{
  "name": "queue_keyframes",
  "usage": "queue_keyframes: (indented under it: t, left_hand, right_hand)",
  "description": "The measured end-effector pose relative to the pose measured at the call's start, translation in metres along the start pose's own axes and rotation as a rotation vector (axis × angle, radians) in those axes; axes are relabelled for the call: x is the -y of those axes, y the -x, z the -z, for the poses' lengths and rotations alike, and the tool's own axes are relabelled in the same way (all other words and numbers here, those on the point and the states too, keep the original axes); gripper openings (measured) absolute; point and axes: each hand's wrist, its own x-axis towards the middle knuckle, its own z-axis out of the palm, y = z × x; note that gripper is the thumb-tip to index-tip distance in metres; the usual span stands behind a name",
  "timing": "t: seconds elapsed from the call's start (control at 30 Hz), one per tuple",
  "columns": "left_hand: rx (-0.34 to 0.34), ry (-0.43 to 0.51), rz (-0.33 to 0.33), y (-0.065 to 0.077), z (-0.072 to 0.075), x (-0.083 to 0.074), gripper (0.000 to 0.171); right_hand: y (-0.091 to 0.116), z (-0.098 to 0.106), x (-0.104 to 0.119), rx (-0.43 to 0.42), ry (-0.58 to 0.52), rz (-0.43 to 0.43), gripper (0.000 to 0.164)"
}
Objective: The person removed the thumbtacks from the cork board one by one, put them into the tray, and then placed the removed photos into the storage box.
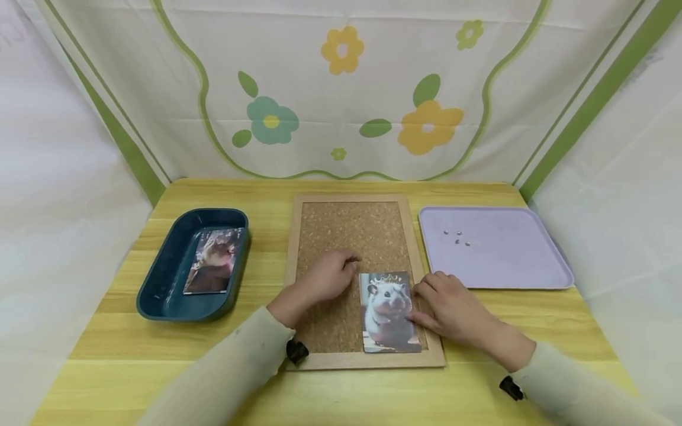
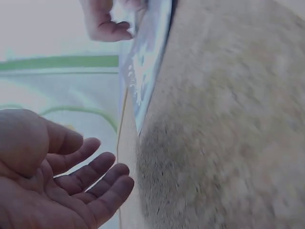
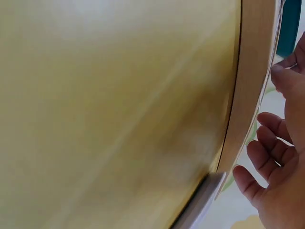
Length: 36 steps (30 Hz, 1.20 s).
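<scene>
A card with a picture of a white hamster in a crown (image 1: 391, 313) lies on the lower right of the wood-framed cork board (image 1: 348, 231). My right hand (image 1: 453, 305) is at the card's right edge, its thumb touching that edge. The other fingers of that hand are loosely bent over the frame; in the right wrist view the fingers (image 3: 259, 157) are spread apart. To the left of the card, my left hand (image 1: 329, 274) hovers over the cork. Its relaxed fingers (image 2: 107, 186) hold nothing in the left wrist view.
On the left stands a dark teal tub (image 1: 160, 278) with another picture card (image 1: 215, 260) inside. A lilac tray (image 1: 506, 248) at the right carries several small shiny pieces (image 1: 457, 241), too small to identify. Behind the wooden table (image 1: 266, 192) hangs a flowered curtain (image 1: 341, 118).
</scene>
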Motion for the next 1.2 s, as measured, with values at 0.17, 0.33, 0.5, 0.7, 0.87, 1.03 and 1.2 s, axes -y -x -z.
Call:
queue_keyframes:
  t: [0.17, 0.33, 0.5, 0.7, 0.87, 1.03, 1.2]
  left_hand:
    - [0.009, 0.335, 0.144, -0.009, 0.003, 0.007, 0.031]
    - [0.045, 0.724, 0.302, -0.015, 0.008, 0.011, 0.031]
    - [0.083, 0.834, 0.382, -0.017, 0.01, 0.014, 0.029]
    - [0.123, 0.906, 0.421, -0.019, 0.011, 0.018, 0.031]
    - [0.153, 0.984, 0.437, -0.02, 0.011, 0.019, 0.034]
    - [0.162, 1.036, 0.442, -0.02, 0.01, 0.02, 0.033]
    - [0.163, 1.069, 0.436, -0.02, 0.008, 0.021, 0.034]
  right_hand:
    - [0.005, -0.004, 0.005, 0.008, -0.023, -0.015, 0.055]
    - [0.007, -0.007, 0.005, -0.009, -0.04, -0.016, 0.058]
    - [0.007, -0.008, 0.004, -0.016, -0.05, -0.01, 0.059]
    - [0.009, -0.009, 0.003, -0.018, -0.051, -0.008, 0.058]
    - [0.01, -0.01, 0.003, -0.027, -0.049, 0.01, 0.056]
    - [0.01, -0.01, 0.002, -0.04, -0.049, 0.025, 0.055]
    - [0.011, -0.011, 0.002, -0.044, -0.055, 0.032, 0.054]
